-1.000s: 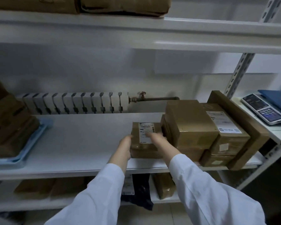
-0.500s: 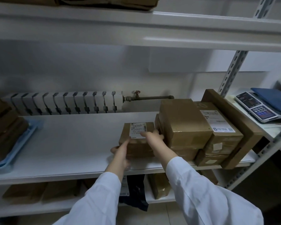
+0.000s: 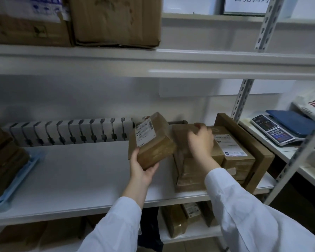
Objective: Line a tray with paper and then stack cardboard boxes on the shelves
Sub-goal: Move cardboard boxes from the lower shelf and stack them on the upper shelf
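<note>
A small brown cardboard box (image 3: 153, 140) with a white label is lifted off the white middle shelf (image 3: 76, 171) and tilted, held from below by my left hand (image 3: 141, 169). My right hand (image 3: 201, 142) lies on top of the stack of brown boxes (image 3: 233, 155) at the shelf's right end, fingers curled over the top box's edge; whether it grips that box I cannot tell. A flat box (image 3: 251, 151) leans upright against the stack's right side. A blue tray (image 3: 16, 182) with dark brown boxes (image 3: 3, 160) sits at the shelf's left end.
Large cardboard boxes (image 3: 114, 20) stand on the upper shelf (image 3: 189, 59). More boxes (image 3: 178, 220) lie on the lower shelf. A radiator (image 3: 67, 131) runs behind the middle shelf. A scale with keypad (image 3: 276, 131) and a blue folder (image 3: 291, 122) sit on the right-hand rack past the upright post (image 3: 242, 100).
The small labelled box has been lifted off the shelf and tilted in my left hand. My right hand left it and moved right onto the stack. The view tipped upward.
</note>
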`<action>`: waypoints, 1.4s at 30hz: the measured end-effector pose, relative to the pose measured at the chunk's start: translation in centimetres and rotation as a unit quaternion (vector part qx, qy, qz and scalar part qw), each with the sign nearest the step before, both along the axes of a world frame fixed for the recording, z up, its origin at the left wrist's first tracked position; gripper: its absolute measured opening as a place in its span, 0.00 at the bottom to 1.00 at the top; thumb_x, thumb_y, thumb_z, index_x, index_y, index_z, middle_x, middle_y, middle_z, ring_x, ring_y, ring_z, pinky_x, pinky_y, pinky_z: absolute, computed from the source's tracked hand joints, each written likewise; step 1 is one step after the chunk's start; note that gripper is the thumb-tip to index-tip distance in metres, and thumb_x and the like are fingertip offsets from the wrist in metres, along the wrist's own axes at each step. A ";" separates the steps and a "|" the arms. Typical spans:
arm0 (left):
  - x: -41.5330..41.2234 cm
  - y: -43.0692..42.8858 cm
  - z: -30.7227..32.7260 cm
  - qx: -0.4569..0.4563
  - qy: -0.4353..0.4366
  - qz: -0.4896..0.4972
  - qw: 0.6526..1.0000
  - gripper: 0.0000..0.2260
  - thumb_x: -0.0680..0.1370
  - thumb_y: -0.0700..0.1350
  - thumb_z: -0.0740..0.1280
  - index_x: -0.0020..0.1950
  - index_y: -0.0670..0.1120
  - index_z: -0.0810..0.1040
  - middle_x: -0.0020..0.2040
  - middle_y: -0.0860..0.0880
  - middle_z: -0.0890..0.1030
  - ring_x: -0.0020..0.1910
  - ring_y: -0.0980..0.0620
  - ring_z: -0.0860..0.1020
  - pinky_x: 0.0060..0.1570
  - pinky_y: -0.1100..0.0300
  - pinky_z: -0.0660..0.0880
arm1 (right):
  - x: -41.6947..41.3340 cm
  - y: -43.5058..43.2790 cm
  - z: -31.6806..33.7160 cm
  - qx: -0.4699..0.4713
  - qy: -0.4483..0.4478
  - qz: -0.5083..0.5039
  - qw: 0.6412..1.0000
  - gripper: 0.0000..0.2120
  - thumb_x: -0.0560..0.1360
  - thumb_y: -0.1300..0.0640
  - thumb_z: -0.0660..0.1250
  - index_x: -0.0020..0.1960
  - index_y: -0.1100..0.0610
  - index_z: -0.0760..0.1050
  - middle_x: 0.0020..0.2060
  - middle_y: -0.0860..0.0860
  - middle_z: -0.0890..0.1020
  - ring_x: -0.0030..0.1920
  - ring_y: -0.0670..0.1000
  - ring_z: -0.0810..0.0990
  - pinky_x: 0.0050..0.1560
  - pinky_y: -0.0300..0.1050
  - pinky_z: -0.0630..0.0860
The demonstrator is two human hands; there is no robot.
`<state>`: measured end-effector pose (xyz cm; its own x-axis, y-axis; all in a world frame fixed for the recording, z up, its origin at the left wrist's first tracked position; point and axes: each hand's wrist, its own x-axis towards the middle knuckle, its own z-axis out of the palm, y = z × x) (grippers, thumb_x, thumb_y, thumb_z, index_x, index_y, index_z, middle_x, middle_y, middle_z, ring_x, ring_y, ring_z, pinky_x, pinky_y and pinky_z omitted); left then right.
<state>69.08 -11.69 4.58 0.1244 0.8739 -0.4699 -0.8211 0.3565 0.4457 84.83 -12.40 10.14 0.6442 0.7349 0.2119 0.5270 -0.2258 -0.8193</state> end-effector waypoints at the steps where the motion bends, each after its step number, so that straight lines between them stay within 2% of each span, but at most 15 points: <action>1: 0.4 -0.3 0.8 0.009 -0.010 -0.006 1.000 0.19 0.74 0.50 0.68 0.61 0.45 0.69 0.57 0.41 0.73 0.56 0.40 0.73 0.61 0.44 0.71 | 0.9 -0.2 0.0 -0.031 -0.024 -0.034 0.999 0.22 0.76 0.55 0.62 0.68 0.60 0.67 0.67 0.60 0.68 0.68 0.61 0.65 0.68 0.56 0.64; 3: 1.2 -0.5 2.0 0.020 -0.011 -0.028 0.999 0.23 0.73 0.53 0.69 0.64 0.45 0.68 0.63 0.40 0.72 0.60 0.39 0.72 0.60 0.43 0.70 | 2.4 -0.6 -0.2 -0.093 -0.041 -0.076 0.992 0.25 0.75 0.54 0.62 0.70 0.61 0.64 0.70 0.62 0.64 0.71 0.62 0.61 0.70 0.56 0.58; 7: 3.4 -1.2 3.6 0.023 0.031 -0.070 0.997 0.34 0.71 0.60 0.67 0.72 0.48 0.62 0.69 0.41 0.68 0.68 0.37 0.67 0.67 0.38 0.62 | 4.6 -1.3 -1.1 -0.190 -0.010 -0.104 0.976 0.32 0.74 0.50 0.61 0.73 0.64 0.58 0.73 0.63 0.59 0.73 0.62 0.57 0.73 0.55 0.53; 11: 5.4 -2.0 4.4 0.015 0.049 -0.104 0.993 0.40 0.70 0.64 0.65 0.75 0.46 0.57 0.74 0.42 0.62 0.73 0.37 0.58 0.70 0.34 0.50 | 5.8 -1.9 -1.5 -0.245 0.022 -0.074 0.966 0.32 0.74 0.46 0.57 0.72 0.64 0.61 0.72 0.64 0.60 0.72 0.63 0.57 0.73 0.55 0.53; 14: 6.1 -2.3 4.4 0.012 0.052 -0.101 0.993 0.41 0.69 0.65 0.66 0.75 0.47 0.58 0.74 0.43 0.62 0.74 0.37 0.58 0.69 0.33 0.48 | 6.1 -2.4 -1.4 -0.246 0.029 -0.055 0.967 0.31 0.75 0.46 0.57 0.72 0.64 0.63 0.72 0.64 0.61 0.71 0.63 0.57 0.73 0.56 0.54; 18: 5.9 -2.6 4.6 0.020 0.073 -0.077 0.994 0.38 0.69 0.63 0.67 0.74 0.49 0.60 0.72 0.43 0.65 0.72 0.39 0.61 0.69 0.32 0.48 | 6.3 -3.0 -1.7 -0.178 0.056 -0.012 0.982 0.27 0.75 0.49 0.59 0.68 0.64 0.66 0.69 0.63 0.66 0.70 0.63 0.61 0.69 0.55 0.61; 21: 5.3 -2.8 4.8 0.028 0.084 -0.060 0.994 0.36 0.70 0.62 0.67 0.73 0.49 0.61 0.69 0.42 0.68 0.69 0.39 0.66 0.68 0.31 0.52 | 5.6 -3.3 -1.7 -0.080 0.139 0.043 0.986 0.27 0.74 0.52 0.64 0.69 0.61 0.64 0.66 0.60 0.70 0.66 0.62 0.68 0.64 0.54 0.69; 24: 4.5 -2.9 5.0 0.031 0.080 -0.041 0.995 0.33 0.70 0.61 0.68 0.70 0.49 0.64 0.60 0.42 0.72 0.64 0.38 0.70 0.66 0.30 0.57 | 4.9 -3.2 -1.1 -0.018 0.205 0.095 0.974 0.28 0.73 0.49 0.67 0.69 0.57 0.65 0.63 0.57 0.73 0.64 0.60 0.71 0.64 0.56 0.68; 27: 3.6 -3.2 5.2 0.027 0.070 -0.024 0.997 0.32 0.70 0.60 0.68 0.69 0.48 0.65 0.57 0.43 0.72 0.64 0.38 0.71 0.65 0.30 0.59 | 4.3 -3.4 -0.4 0.010 0.280 0.166 0.946 0.25 0.74 0.49 0.67 0.67 0.58 0.67 0.57 0.53 0.74 0.56 0.54 0.72 0.55 0.48 0.67; 29: 3.2 -3.4 5.4 0.023 0.066 -0.018 0.997 0.32 0.70 0.60 0.68 0.70 0.48 0.65 0.59 0.42 0.72 0.64 0.38 0.70 0.63 0.31 0.59 | 4.1 -3.4 -0.6 0.012 0.281 0.180 0.943 0.27 0.74 0.49 0.67 0.69 0.58 0.66 0.58 0.54 0.75 0.57 0.55 0.73 0.55 0.48 0.68; 31: 2.7 -3.8 5.5 0.021 0.064 -0.012 0.998 0.33 0.70 0.60 0.68 0.71 0.49 0.63 0.64 0.42 0.71 0.66 0.37 0.69 0.63 0.30 0.59 | 3.9 -3.2 -0.9 0.010 0.272 0.177 0.946 0.29 0.74 0.47 0.68 0.70 0.56 0.64 0.63 0.56 0.74 0.63 0.57 0.72 0.61 0.52 0.68; 33: 2.2 -4.2 5.7 0.020 0.062 -0.008 0.998 0.33 0.70 0.59 0.68 0.72 0.50 0.62 0.66 0.42 0.69 0.66 0.37 0.69 0.63 0.30 0.59 | 3.4 -3.2 -0.8 0.003 0.270 0.165 0.949 0.30 0.72 0.47 0.69 0.70 0.53 0.64 0.65 0.57 0.72 0.64 0.59 0.71 0.63 0.55 0.68; 37: 0.5 -4.9 6.0 0.029 0.058 0.003 0.998 0.31 0.70 0.59 0.68 0.69 0.50 0.64 0.63 0.42 0.70 0.63 0.36 0.71 0.62 0.30 0.62 | 2.4 -2.7 0.3 -0.071 0.279 0.168 0.943 0.38 0.70 0.44 0.69 0.74 0.53 0.59 0.68 0.58 0.69 0.66 0.61 0.69 0.66 0.57 0.67; 40: -1.4 -5.3 6.1 0.026 0.056 0.014 0.998 0.29 0.69 0.59 0.68 0.67 0.50 0.64 0.63 0.42 0.70 0.63 0.36 0.71 0.62 0.29 0.62 | 1.0 -2.3 1.5 -0.144 0.299 0.189 0.924 0.36 0.70 0.43 0.68 0.72 0.57 0.62 0.64 0.58 0.73 0.59 0.59 0.73 0.58 0.52 0.70; 42: -2.8 -5.7 6.0 0.030 0.055 0.016 0.998 0.28 0.69 0.59 0.68 0.64 0.50 0.65 0.61 0.42 0.71 0.61 0.36 0.72 0.60 0.28 0.64 | -0.2 -2.3 2.0 -0.156 0.303 0.207 0.917 0.37 0.68 0.42 0.70 0.71 0.58 0.64 0.62 0.59 0.74 0.60 0.60 0.74 0.62 0.54 0.71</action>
